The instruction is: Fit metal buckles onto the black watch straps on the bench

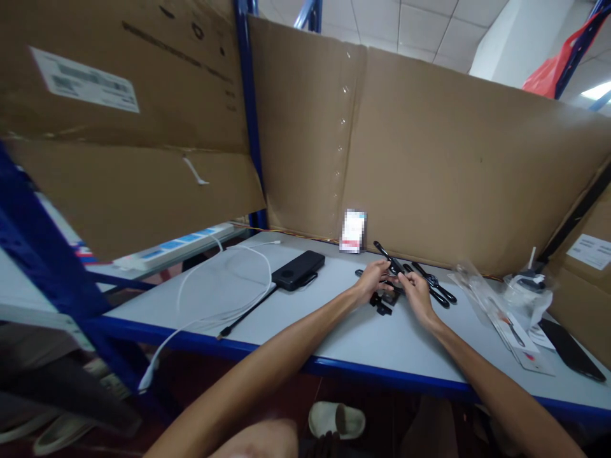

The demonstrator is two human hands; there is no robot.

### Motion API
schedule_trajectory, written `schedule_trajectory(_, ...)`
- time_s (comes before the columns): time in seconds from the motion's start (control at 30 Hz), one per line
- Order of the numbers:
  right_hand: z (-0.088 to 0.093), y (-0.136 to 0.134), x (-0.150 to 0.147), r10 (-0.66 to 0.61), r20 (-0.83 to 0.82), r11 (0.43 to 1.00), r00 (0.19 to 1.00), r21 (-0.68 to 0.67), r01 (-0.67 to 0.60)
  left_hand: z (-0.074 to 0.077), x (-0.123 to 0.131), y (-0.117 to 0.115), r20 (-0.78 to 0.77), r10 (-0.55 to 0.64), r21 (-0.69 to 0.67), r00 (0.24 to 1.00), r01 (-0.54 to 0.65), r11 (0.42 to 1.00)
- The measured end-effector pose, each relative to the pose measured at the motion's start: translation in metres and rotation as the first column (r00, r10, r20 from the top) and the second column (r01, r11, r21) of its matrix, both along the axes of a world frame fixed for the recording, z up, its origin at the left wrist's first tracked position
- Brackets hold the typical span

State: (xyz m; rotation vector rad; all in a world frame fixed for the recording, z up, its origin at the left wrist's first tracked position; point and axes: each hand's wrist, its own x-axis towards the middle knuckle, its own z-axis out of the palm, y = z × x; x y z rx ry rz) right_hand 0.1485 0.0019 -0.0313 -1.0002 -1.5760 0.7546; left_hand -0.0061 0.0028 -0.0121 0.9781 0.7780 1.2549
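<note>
My left hand and my right hand meet above the back half of the table, fingers closed around a long, glossy black piece. Its upper end points up and to the left; what kind of thing it is, I cannot make out, and the fingers cover its lower part. Beneath my hands lie small black parts, partly hidden. Just right of my right hand, several slim black pieces with rounded ends rest on the tabletop.
The grey table has a blue front edge. Left lie a black power bank and a white cable. A phone leans on the cardboard wall. Right are a clear packet, a plastic-wrapped item and a dark flat object.
</note>
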Motion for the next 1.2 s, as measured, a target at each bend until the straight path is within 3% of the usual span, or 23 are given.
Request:
schedule_trajectory(0.27, 0.0077, -0.0084, -0.0029, 0.056, -0.269, 0.918, 0.961, -0.365, -0.156, -0.001, -0.0003, 0.0012, 0.168, -0.016, -0.046, 0.986, 0.024, 0.999)
schedule_trajectory(0.73, 0.0013, -0.0046, -0.0008, 0.124, -0.458, 0.816, 0.88, -0.458, -0.353, -0.0046, -0.0011, 0.0049, 0.176, 0.084, -0.021, 0.981, -0.082, 0.996)
schedule_trajectory(1.07, 0.0003, -0.0054, -0.002, 0.129, -0.472, 0.815, 0.872, -0.451, -0.364, -0.0053, -0.0043, 0.0054, 0.092, 0.18, 0.041, 0.979, -0.184, 0.982)
schedule_trajectory(1.2, 0.0003, -0.0044, -0.0018, 0.13, -0.471, 0.816, 0.873, -0.449, -0.364, -0.0058, -0.0038, 0.0063, 0.062, 0.165, 0.036, 0.984, -0.168, 0.985)
